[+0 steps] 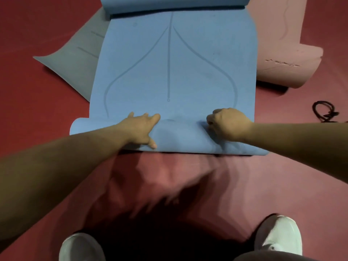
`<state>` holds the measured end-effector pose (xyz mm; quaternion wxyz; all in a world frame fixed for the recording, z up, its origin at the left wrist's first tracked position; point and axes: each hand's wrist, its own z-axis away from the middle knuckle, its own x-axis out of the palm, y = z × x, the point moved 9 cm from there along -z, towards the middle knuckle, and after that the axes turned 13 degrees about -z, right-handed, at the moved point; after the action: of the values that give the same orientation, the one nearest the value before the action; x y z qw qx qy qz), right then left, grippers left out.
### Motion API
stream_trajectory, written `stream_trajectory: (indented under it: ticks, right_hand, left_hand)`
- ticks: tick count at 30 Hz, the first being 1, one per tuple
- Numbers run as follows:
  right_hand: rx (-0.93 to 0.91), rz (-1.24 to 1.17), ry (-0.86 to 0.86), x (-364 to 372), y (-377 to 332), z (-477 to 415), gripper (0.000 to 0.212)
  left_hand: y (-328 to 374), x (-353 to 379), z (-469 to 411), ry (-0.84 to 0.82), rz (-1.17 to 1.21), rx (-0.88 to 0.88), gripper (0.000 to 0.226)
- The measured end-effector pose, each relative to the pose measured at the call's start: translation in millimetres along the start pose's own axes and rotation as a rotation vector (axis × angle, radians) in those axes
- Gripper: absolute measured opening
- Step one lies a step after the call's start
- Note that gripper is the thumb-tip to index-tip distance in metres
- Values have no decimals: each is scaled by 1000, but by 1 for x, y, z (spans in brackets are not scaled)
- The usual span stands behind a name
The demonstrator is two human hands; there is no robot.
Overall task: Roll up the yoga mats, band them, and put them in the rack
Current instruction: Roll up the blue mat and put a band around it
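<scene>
A blue yoga mat [173, 68] lies unrolled on the red floor, stretching away from me, its far end curled over. Its near end is turned up into a loose roll across the frame's middle. My left hand [140, 129] presses on the left part of that roll with fingers spread and fairly straight. My right hand [227, 123] grips the right part of the roll with curled fingers. A pink mat [286, 53] lies to the right, partly under the blue one. To the left, a grey-green mat [75, 59] sticks out from under it.
A black elastic band [324, 111] lies on the floor at the right edge. My two white shoes [280, 236] [81, 247] stand on the red floor near the bottom of the view.
</scene>
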<state>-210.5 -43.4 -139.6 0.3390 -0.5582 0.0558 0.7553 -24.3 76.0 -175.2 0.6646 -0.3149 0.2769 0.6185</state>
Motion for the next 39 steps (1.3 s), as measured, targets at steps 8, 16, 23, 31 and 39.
stream_trajectory:
  ticks: [8, 16, 23, 31, 39]
  right_hand:
    - [64, 190, -156, 43, 9, -10, 117]
    - [69, -84, -215, 25, 29, -39, 92]
    - [13, -143, -235, 27, 6, -22, 70]
    - [68, -359, -547, 91, -26, 45, 95]
    - [55, -217, -569, 68, -14, 16, 103]
  left_hand:
    - [-3, -38, 15, 599, -317, -66, 49]
    - [-1, -6, -17, 218, -246, -243, 125]
    - [-14, -5, -13, 179, -151, -124, 105]
    - [28, 46, 38, -115, -54, 89, 114]
    - [22, 35, 23, -183, 114, 104, 99]
